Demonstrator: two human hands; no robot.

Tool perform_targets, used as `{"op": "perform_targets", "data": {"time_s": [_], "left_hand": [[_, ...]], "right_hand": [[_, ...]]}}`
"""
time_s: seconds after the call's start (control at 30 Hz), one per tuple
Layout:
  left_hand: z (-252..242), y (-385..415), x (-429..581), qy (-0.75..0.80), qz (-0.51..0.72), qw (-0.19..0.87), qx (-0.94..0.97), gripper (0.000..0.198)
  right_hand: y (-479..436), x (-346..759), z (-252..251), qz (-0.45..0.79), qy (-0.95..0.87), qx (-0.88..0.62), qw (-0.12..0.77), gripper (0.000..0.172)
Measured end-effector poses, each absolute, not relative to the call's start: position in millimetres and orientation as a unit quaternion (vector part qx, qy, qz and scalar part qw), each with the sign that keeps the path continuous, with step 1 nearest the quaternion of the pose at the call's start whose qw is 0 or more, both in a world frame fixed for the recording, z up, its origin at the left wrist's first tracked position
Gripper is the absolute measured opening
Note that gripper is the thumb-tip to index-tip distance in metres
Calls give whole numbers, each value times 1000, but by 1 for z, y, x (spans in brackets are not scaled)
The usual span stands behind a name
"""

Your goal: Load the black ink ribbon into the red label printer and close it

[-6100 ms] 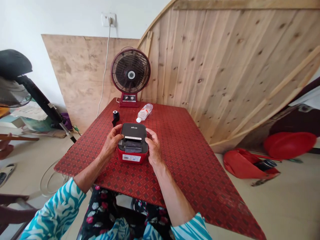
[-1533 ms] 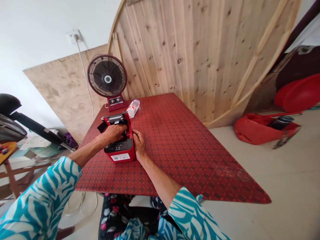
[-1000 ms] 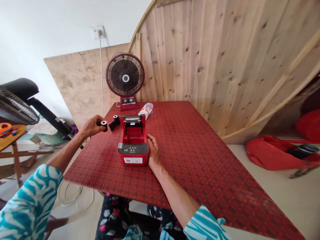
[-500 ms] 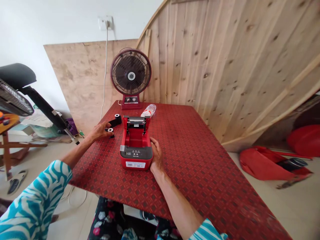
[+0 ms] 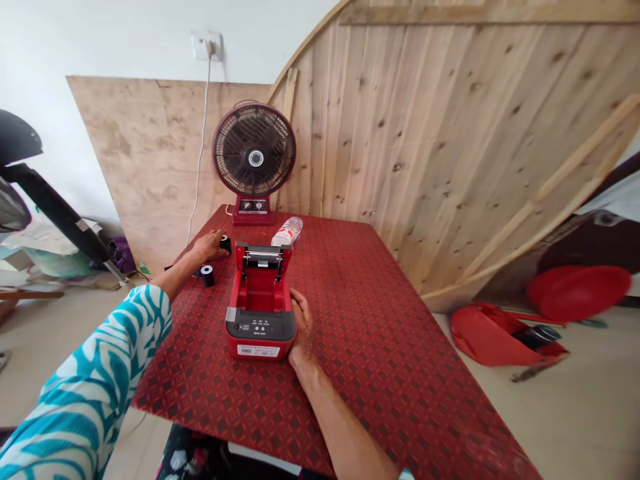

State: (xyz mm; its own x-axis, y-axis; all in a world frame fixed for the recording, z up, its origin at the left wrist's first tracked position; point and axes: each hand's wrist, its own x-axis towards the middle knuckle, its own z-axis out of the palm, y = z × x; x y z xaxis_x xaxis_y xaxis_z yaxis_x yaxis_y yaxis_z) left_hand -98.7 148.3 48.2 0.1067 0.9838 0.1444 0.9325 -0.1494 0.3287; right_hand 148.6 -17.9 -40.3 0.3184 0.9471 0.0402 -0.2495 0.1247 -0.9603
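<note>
A red and black label printer (image 5: pixel 261 325) stands on the red patterned table (image 5: pixel 360 320) with its lid raised and its inner bay bare. My right hand (image 5: pixel 302 328) rests along the printer's right side, fingers curved against it. To the printer's left, my left hand (image 5: pixel 209 247) reaches to a black roll (image 5: pixel 225 245) with a white core, fingertips at its side; whether they grip it is unclear. A second black roll (image 5: pixel 207 275) stands nearer me, below that hand, untouched. A clear plastic bottle (image 5: pixel 287 231) lies behind the printer.
A dark red fan (image 5: pixel 255 159) stands at the table's back left, its cord near the wall socket (image 5: pixel 207 45). Wooden boards (image 5: pixel 400 133) lean behind the table. A red bag (image 5: pixel 493 337) lies on the floor at the right.
My left hand has moved from the nearer roll to the farther one. My right hand stays at the printer. The view has shifted slightly.
</note>
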Motion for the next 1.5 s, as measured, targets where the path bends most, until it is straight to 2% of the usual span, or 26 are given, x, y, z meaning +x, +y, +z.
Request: {"op": "perform_targets", "data": {"time_s": [0.17, 0.3, 0.37, 0.47, 0.53, 0.63, 0.9, 1.17, 1.37, 1.5], "left_hand": [[46, 156, -102, 680, 164, 53, 713, 33], [59, 150, -105, 709, 214, 72, 668, 33], [72, 138, -107, 697, 294, 129, 641, 42], [94, 109, -113, 614, 411, 277, 615, 50], [108, 81, -116, 552, 453, 371, 593, 50], [120, 32, -113, 486, 491, 429, 582, 47], [99, -59, -72, 423, 436, 508, 610, 60], [93, -69, -52, 357, 448, 585, 574, 48], [98, -74, -47, 314, 465, 568, 602, 25], [103, -79, -50, 303, 466, 559, 615, 24]], "right_hand": [[-17, 148, -40, 451, -364, -479, 659, 40], [-17, 148, -40, 454, -367, -474, 659, 39], [-17, 148, -39, 453, -363, -472, 664, 39], [-16, 147, -40, 455, -361, -466, 668, 39], [-14, 146, -40, 461, -359, -462, 667, 39], [-13, 144, -40, 476, -348, -455, 668, 41], [-13, 142, -37, 489, -345, -421, 681, 41], [-12, 141, -37, 474, -368, -413, 685, 36], [-11, 142, -41, 463, -375, -421, 684, 35], [-11, 143, -42, 456, -387, -419, 683, 35]]}}
